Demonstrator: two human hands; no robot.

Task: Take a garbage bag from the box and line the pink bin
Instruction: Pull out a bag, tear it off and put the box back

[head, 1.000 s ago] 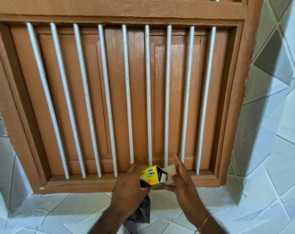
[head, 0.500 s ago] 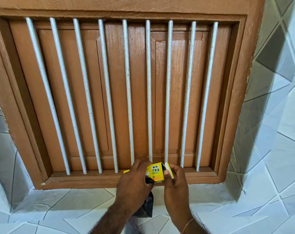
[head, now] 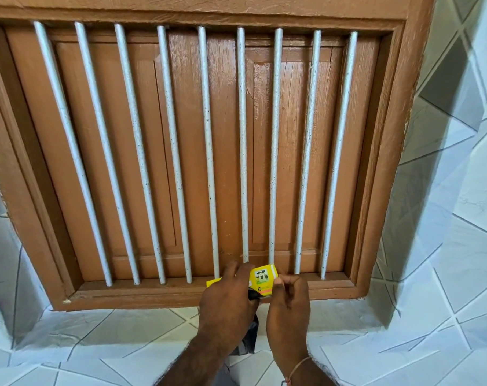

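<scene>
A small yellow garbage-bag box [head: 263, 278] rests on the brown window sill [head: 142, 292], in front of the bars. My left hand [head: 227, 305] wraps the box from the left. Below that hand hangs a dark grey garbage bag [head: 249, 339], which my left hand also seems to hold. My right hand [head: 288, 305] is closed against the box's right end, thumb pressed on its end flap. The pink bin is not in view.
A brown wooden window frame [head: 381, 162] with closed shutters [head: 228, 151] fills the view, fronted by several white vertical bars [head: 243, 146]. White tiled wall [head: 445, 246] with thin dark lines surrounds it, right and below.
My right hand has gone from open fingers near the box's open flap to closed on the box's end, with the flap pushed shut. The box has moved onto the sill.
</scene>
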